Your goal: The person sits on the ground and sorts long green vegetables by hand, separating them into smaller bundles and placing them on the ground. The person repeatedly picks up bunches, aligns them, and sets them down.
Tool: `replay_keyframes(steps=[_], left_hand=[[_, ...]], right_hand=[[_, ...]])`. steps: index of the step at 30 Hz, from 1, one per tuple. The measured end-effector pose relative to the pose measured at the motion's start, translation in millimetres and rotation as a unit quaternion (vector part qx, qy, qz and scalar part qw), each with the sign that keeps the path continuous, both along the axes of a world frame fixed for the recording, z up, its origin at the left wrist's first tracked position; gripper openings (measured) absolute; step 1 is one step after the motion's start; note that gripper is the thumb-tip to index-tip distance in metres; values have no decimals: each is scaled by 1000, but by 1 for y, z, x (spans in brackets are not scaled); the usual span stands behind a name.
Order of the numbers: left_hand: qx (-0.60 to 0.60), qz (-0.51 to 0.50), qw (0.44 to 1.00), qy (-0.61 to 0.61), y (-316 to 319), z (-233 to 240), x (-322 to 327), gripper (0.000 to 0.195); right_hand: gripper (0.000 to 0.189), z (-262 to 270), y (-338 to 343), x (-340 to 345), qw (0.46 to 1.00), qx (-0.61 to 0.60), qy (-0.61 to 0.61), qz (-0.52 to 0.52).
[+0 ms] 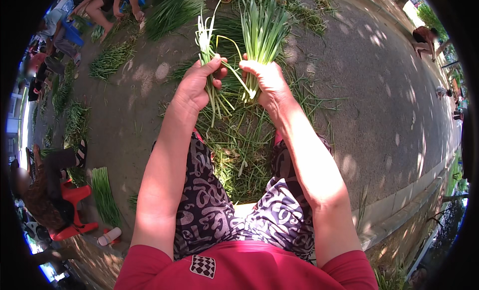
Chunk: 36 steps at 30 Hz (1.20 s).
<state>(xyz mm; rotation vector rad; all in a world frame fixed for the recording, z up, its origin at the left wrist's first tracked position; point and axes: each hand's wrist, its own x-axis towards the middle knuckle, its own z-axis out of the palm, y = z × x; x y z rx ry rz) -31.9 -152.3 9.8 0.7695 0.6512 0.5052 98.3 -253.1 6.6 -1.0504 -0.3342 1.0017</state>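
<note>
My left hand grips a thin bunch of pale, partly wilted stalks, their cut-looking ends poking out below the fingers. A fuller bundle of leafy green chives stands in my right hand, thumb across its pale bases. Between the two hands a yellowed, bent leaf arches over, and one pale stalk slants from the left hand to the foot of the right bundle. Beneath both hands, loose green trimmings cover the ground between my knees.
A large heap of chives lies ahead to the left. At left, a neat bundle rests near a red plastic stool with a seated person and a pale cylindrical item. Other people sit at upper left. A kerb runs along the right.
</note>
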Motion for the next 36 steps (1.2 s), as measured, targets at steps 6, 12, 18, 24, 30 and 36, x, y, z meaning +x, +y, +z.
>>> replay_keyframes(steps=[6, 12, 18, 24, 30, 36], left_hand=[[-92, 134, 985, -52, 43, -19, -30, 14], [-105, 208, 970, -72, 59, -22, -56, 13], [-17, 68, 998, -5, 34, -13, -40, 15], [109, -32, 988, 103, -9, 5, -7, 19], [134, -43, 983, 120, -11, 6, 3, 16], [-7, 61, 998, 34, 6, -4, -5, 19]], right_hand=[[23, 5, -17, 22, 998, -65, 3, -11], [22, 3, -52, 52, 976, -160, -147, 17], [14, -11, -52, 73, 974, -97, -193, 61], [23, 9, -21, 21, 989, -32, -28, 141], [27, 6, -13, 8, 976, -60, -60, 200], [13, 9, -17, 37, 999, 12, -8, -41]])
